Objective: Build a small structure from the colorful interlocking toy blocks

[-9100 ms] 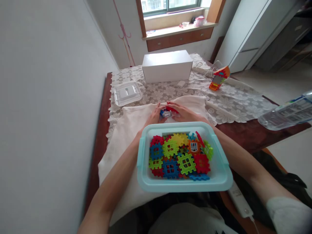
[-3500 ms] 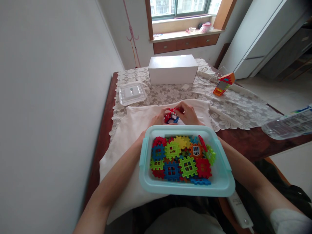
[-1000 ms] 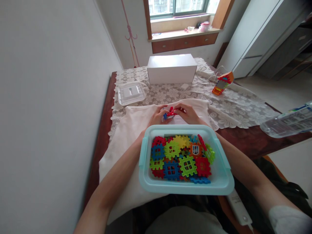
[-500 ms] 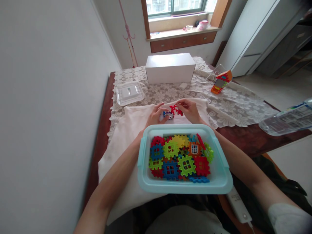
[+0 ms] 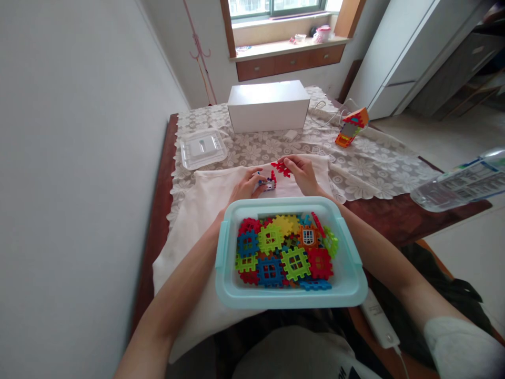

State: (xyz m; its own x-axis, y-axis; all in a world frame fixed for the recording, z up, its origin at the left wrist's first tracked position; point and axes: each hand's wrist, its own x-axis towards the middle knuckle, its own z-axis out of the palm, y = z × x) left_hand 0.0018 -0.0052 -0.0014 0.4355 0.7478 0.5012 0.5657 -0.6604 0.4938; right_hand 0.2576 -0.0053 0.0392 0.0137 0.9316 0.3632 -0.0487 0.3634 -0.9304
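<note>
Behind the light-blue bin (image 5: 292, 303), my left hand (image 5: 248, 185) grips a small assembly (image 5: 270, 184) of blue, white and red pieces low over the pink cloth (image 5: 209, 192). My right hand (image 5: 299, 171) pinches a red toothed piece (image 5: 281, 169), which is held up and to the right of the assembly with a small gap between them. Red, blue, green, yellow and orange plastic pieces (image 5: 295, 263) fill the bin. Fingers hide part of both held things.
A white box (image 5: 269, 116) stands at the back of the lace-covered table, with a clear lid (image 5: 203, 149) left of it. An orange and red built model (image 5: 352, 127) is at the right back. A clear plastic bottle (image 5: 461, 181) lies tilted at the far right.
The red piece in my right hand has moved up and away from the assembly in my left hand; before, they were touching or nearly so. The whole view has shifted slightly.
</note>
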